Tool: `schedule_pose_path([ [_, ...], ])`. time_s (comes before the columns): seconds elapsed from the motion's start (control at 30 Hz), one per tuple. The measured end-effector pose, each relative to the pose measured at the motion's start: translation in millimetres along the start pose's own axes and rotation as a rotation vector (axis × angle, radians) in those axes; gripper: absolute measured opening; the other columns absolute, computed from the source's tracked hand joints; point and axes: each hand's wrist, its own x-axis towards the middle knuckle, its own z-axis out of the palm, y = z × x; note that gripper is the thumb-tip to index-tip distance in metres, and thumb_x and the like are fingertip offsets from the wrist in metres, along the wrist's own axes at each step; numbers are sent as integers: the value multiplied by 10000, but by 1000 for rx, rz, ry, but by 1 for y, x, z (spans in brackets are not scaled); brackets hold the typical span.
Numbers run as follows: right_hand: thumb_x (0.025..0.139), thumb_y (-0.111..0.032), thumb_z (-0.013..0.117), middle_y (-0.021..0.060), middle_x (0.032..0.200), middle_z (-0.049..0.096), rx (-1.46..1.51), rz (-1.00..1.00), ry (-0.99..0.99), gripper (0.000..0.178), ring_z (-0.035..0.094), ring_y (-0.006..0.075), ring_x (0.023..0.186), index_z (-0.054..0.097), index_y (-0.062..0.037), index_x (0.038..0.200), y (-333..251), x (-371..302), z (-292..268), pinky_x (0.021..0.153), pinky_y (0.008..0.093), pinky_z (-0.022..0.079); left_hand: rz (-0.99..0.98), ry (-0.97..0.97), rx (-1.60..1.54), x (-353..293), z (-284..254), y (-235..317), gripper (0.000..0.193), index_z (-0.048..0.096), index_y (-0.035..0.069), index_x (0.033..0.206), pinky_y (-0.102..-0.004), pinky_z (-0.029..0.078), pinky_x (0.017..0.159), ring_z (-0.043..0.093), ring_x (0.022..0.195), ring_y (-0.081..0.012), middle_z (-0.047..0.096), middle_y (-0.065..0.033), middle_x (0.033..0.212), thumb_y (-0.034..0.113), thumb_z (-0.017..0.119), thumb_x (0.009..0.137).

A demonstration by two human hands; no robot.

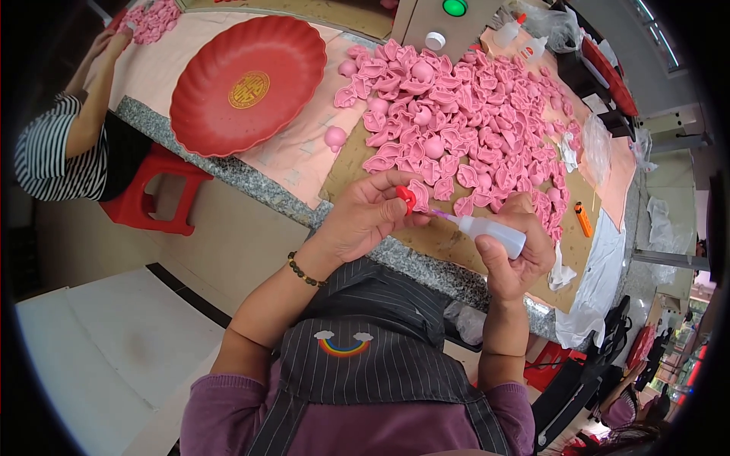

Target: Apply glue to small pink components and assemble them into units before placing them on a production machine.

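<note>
My left hand (370,215) is closed, its thumb and fingers pinching a small red looped piece (407,198) against a pink ruffled, shell-like piece (418,194). My right hand (519,247) wraps round a small translucent squeeze bottle (496,235), tilted so its thin nozzle points left at the pink piece. Whether the nozzle tip touches it, I cannot tell. Just beyond both hands spreads a big heap of similar pink pieces (487,121), with a few smooth pink balls among them. One pink ball (334,137) lies apart, left of the heap.
A large red scalloped tray (220,68) lies on the left of the table. An orange cutter (583,219) rests at the right. Small glue bottles (508,32) stand at the back beside a grey machine (437,30). At far left, another person's hands (106,45) work near a red stool (156,190).
</note>
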Motion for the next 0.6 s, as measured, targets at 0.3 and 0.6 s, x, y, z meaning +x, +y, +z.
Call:
schedule_pose_path([
  [0.3,662,-98,703,46,626,482,-34,8,-62,181,406,159,607,578,8,738,1,-2,2,588,279,313,0,-10,16,1,0,1,362,465,37,1214,-413,477,895,555,1062,-310,572,-136,1129,92,554,867],
  [0.6,659,-101,707,46,630,487,-28,22,-71,188,405,159,612,575,5,738,2,-2,3,588,278,313,1,-23,17,1,0,0,360,467,35,1211,-424,468,903,554,1063,-313,567,-141,1141,75,555,864],
])
